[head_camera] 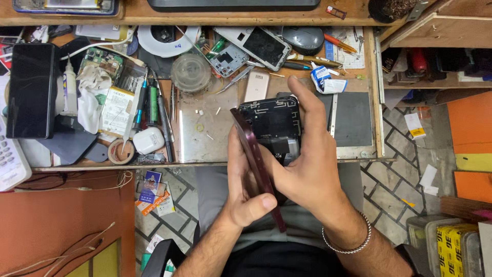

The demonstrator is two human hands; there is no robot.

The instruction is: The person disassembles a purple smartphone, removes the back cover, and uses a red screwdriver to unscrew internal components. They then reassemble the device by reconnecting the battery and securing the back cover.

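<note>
I hold an opened phone over my lap, just at the front edge of the workbench [200,138]. My left hand [245,192] grips the dark red back cover [254,159], which is swung away on edge, my thumb pressing its lower end. My right hand [307,164] wraps around the phone body [271,123], whose black inner side with its shielding faces up; the fingers curl over its right and top edges. A metal bracelet [348,241] circles my right wrist.
The bench is crowded: a dark tablet [32,90] at left, screwdrivers [151,105], a tape roll [121,152], a white earbud case [148,139], a round clear lid [190,73], a cracked phone [261,47], a grey mat [351,118]. Tiled floor shows at right.
</note>
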